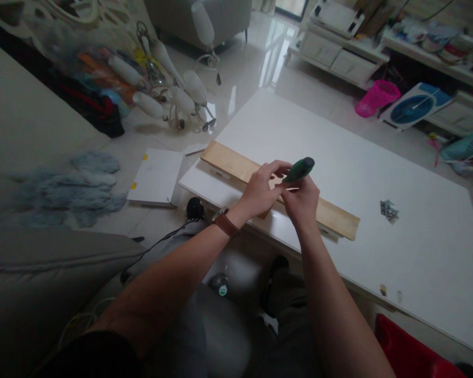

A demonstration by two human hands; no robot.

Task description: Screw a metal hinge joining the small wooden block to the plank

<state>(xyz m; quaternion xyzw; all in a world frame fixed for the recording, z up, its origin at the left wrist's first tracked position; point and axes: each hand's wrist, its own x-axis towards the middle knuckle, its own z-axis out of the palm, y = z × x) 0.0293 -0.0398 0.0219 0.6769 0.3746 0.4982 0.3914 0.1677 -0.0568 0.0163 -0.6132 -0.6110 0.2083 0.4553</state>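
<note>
A long pale wooden board [228, 163] lies along the near edge of a white table [378, 157]. My right hand [302, 202] is closed round a green-handled screwdriver [299, 169] held over the middle of the board, handle tilted up and away. My left hand [260, 189], with a brown watch strap on its wrist, curls its fingers in a pinch beside the tool's shaft, touching the right hand. What the left fingers grip is hidden. The tool's tip is out of sight behind my hands.
A small pile of metal pieces [389, 211] lies on the table to the right. On the floor to the left are a white box [155, 176], a chandelier [173, 89] and a grey rug [71, 186]. A pink basket [376, 97] stands far back.
</note>
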